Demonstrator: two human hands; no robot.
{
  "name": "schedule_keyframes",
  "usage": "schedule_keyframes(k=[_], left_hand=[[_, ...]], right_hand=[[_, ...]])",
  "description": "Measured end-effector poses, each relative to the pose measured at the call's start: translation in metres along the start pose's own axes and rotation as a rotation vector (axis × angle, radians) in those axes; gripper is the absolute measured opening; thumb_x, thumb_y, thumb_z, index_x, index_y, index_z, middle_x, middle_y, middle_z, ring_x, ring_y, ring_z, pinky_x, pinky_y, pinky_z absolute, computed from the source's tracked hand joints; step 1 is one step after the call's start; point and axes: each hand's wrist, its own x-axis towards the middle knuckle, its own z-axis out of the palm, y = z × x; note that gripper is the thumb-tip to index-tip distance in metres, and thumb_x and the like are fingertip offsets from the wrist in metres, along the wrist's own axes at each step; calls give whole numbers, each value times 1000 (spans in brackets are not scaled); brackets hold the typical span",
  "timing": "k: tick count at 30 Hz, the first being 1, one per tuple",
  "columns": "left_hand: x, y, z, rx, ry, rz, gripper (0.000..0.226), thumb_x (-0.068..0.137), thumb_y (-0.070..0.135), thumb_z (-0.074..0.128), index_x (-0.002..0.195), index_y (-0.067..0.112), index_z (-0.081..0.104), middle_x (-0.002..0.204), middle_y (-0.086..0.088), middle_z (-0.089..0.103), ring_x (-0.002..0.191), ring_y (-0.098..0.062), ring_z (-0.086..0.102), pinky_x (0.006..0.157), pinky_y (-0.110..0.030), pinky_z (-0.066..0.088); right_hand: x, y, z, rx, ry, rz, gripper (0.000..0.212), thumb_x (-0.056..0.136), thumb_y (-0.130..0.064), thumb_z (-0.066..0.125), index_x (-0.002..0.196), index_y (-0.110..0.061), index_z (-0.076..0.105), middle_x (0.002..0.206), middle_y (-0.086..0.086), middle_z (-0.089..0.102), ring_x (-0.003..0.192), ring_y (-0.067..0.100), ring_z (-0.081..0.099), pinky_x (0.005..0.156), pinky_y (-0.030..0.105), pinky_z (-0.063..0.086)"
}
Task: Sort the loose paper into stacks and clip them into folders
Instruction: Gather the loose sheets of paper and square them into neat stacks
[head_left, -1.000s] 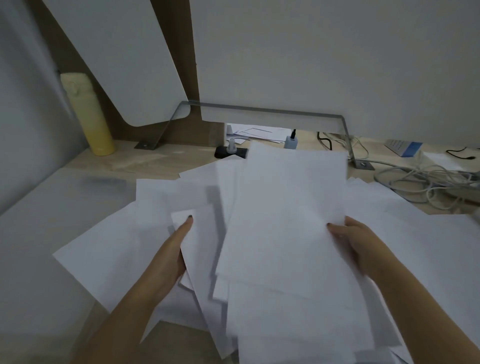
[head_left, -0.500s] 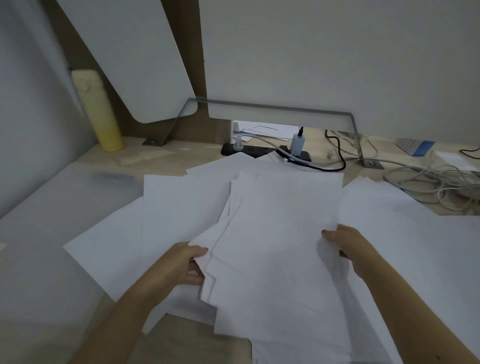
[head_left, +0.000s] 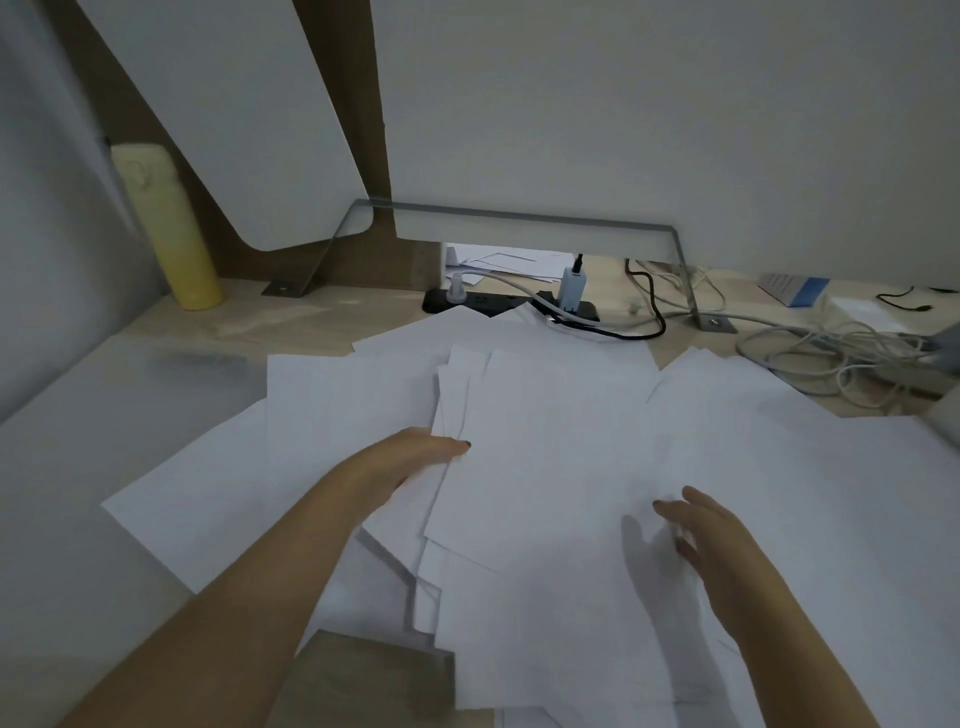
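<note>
Many loose white sheets (head_left: 779, 493) lie fanned over the wooden desk (head_left: 363, 675). A thicker bundle of sheets (head_left: 545, 467) sits on top in the middle, its edges uneven. My left hand (head_left: 415, 457) holds the bundle's left edge, thumb on top and fingers hidden beneath the sheets. My right hand (head_left: 706, 535) lies apart from the bundle's right edge, fingers straight and spread just over the paper. No folder or clip is plainly in view.
A yellow bottle (head_left: 171, 234) stands at the back left. A black power strip (head_left: 509, 304) with plugs lies behind the papers, under a grey metal stand (head_left: 519, 218). Tangled grey cables (head_left: 831, 353) fill the back right. A frosted sheet (head_left: 104, 415) covers the desk's left side.
The bundle has been lowered onto the spread sheets. My right hand has let go of its right edge and opened. My left hand has slid up along the left edge.
</note>
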Motion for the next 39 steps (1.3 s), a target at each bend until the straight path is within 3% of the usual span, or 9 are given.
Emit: schedule_keyframes(k=[5, 9, 12, 16, 22, 27, 32, 35, 39], left_hand=[[-1, -13, 27, -75, -54, 37, 35, 88, 8, 60, 122, 11, 53, 110, -6, 66, 97, -21, 64, 80, -27, 53], [-19, -22, 28, -79, 47, 206, 35, 88, 7, 60, 118, 24, 51, 105, 7, 65, 95, -11, 63, 77, -21, 51], [-35, -18, 22, -100, 124, 340, 34, 88, 10, 61, 113, 31, 55, 107, 11, 67, 96, -7, 65, 81, -23, 51], [-50, -5, 16, -168, 173, 459, 32, 86, 11, 63, 108, 34, 58, 100, 15, 72, 93, -4, 68, 82, -25, 53], [-71, 23, 1, -240, 171, 573, 37, 80, 10, 65, 109, 32, 58, 100, 11, 74, 90, -11, 71, 73, -25, 58], [-90, 57, -10, -259, 111, 702, 44, 46, 28, 89, 87, 25, 74, 89, 7, 76, 84, -11, 72, 66, -19, 56], [-103, 86, -1, -375, 171, 787, 27, 59, 15, 68, 86, 21, 66, 73, 11, 74, 68, -5, 71, 59, -17, 55], [-107, 91, 6, -367, 185, 799, 27, 58, 17, 67, 84, 23, 65, 71, 12, 74, 65, -4, 70, 58, -18, 56], [-103, 82, 1, -337, 162, 777, 39, 54, 19, 81, 88, 28, 65, 81, 13, 75, 75, -6, 71, 63, -21, 58]], right_hand=[[1, -6, -11, 116, -13, 12, 60, 88, -4, 54, 142, 1, 29, 140, 17, 42, 129, 30, 41, 111, 41, 31], [-3, -15, -21, 213, -30, 39, 36, 86, 2, 54, 121, 10, 46, 103, 18, 53, 89, 25, 53, 81, 33, 47], [-6, -18, -23, 173, -68, 9, 52, 80, -15, 67, 124, 4, 48, 127, 19, 51, 101, 25, 56, 79, 32, 49], [-15, -28, -14, -7, -301, -48, 72, 68, -53, 72, 127, -14, 55, 127, 3, 62, 115, 21, 59, 102, 39, 42], [-31, -78, -3, -36, -418, -288, 30, 78, -25, 64, 103, -9, 67, 92, 5, 75, 83, 20, 72, 67, 25, 56], [-48, -125, 6, -29, -439, -484, 32, 55, -30, 78, 84, -18, 75, 84, -4, 75, 78, 10, 71, 63, 20, 56], [-65, -149, 20, 68, -539, -562, 20, 59, -17, 70, 79, -19, 74, 77, -8, 75, 72, 6, 71, 58, 18, 55], [-69, -147, 23, 101, -539, -601, 25, 54, -12, 79, 77, -22, 76, 80, -8, 76, 73, 7, 72, 57, 18, 54], [-62, -133, 17, 149, -547, -630, 54, 33, -42, 90, 85, -30, 76, 92, -6, 76, 84, 11, 72, 64, 20, 56]])
